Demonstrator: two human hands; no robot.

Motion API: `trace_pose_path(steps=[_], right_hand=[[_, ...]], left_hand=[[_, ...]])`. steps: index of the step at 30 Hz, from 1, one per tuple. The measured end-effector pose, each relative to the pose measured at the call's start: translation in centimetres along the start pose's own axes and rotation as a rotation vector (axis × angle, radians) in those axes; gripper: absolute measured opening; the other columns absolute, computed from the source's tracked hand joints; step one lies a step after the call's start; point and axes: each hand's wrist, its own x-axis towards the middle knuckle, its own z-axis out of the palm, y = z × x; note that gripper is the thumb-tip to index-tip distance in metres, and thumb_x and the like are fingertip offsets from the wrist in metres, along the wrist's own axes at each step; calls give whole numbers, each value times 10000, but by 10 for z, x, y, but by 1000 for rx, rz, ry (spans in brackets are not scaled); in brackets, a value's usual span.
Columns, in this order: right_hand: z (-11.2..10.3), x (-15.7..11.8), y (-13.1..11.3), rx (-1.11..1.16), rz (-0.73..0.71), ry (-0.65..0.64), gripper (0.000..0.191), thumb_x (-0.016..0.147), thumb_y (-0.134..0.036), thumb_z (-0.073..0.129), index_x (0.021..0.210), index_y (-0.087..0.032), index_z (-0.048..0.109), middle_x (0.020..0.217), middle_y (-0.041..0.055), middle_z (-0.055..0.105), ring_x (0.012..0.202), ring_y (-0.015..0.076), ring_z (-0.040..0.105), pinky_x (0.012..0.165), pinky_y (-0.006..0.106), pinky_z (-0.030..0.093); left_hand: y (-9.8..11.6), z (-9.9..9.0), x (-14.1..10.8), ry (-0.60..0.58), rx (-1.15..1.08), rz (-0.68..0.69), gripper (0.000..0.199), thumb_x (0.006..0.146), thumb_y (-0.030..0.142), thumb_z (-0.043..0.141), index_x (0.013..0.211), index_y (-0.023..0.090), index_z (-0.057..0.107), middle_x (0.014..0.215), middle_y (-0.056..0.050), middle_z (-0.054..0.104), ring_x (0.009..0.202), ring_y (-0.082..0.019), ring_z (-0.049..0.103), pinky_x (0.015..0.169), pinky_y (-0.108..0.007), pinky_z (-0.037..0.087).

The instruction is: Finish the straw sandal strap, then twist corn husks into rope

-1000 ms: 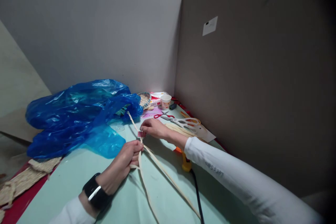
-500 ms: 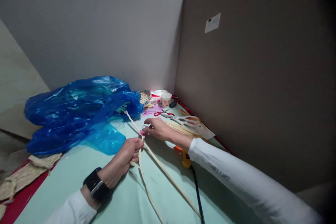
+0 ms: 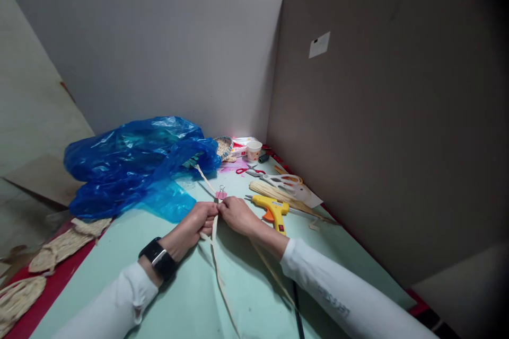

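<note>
Pale, flat straw-like strands (image 3: 217, 265) run from the hands toward the front of the table. Beyond the hands they continue as a narrow braid (image 3: 204, 178) reaching to the blue bag. A pink binder clip (image 3: 221, 194) grips the braid just past my fingertips. My left hand (image 3: 201, 218), with a black watch on its wrist, is closed on the strands right below the clip. Meeting it there, my right hand (image 3: 238, 215) pinches the strands too, its fingertips touching the left ones. The exact crossing of strands is hidden by the fingers.
A crumpled blue plastic bag (image 3: 139, 164) fills the back left. To the right lie a yellow glue gun (image 3: 272, 205), a straw bundle (image 3: 274, 194) and white-handled scissors (image 3: 284, 180). A paper cup (image 3: 253, 151) stands behind. Woven pieces (image 3: 71, 243) lie along the left edge.
My right hand has come down from the binder clip to the strands beside my left hand, and its fingers have closed. The glue gun shows more fully, and the view has tilted slightly.
</note>
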Motion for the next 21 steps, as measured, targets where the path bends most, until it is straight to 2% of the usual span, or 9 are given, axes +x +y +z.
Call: trace_pose_path(steps=[3, 10, 14, 21], right_hand=[[2, -3, 6, -11, -1, 58, 235, 950, -339, 556, 1015, -126, 633, 984, 51, 658, 869, 173, 644, 793, 371, 539], [6, -4, 10, -22, -8, 131, 249, 951, -326, 555, 834, -124, 642, 823, 18, 665, 804, 154, 646, 780, 350, 527], [8, -3, 5, -16, 20, 131, 263, 951, -321, 555, 797, -125, 639, 777, 9, 658, 773, 147, 644, 764, 339, 528], [7, -4, 5, -3, 79, 107, 258, 945, -336, 564, 828, -119, 639, 806, 19, 659, 775, 149, 644, 756, 340, 531]], left_hand=[[-2, 5, -1, 57, 119, 48, 355, 904, 335, 582, 1217, 169, 562, 1218, -94, 602, 1015, -224, 623, 844, -439, 539], [-2, 9, 0, 216, 434, 215, 350, 898, 341, 589, 1201, 166, 577, 1219, -87, 605, 1027, -235, 619, 851, -440, 535], [-1, 7, -1, 241, 572, 248, 345, 898, 340, 588, 1197, 166, 579, 1210, -86, 610, 1014, -230, 623, 843, -434, 539], [1, 7, -4, 231, 749, 289, 328, 906, 337, 578, 1187, 167, 581, 1190, -87, 618, 997, -217, 629, 841, -430, 539]])
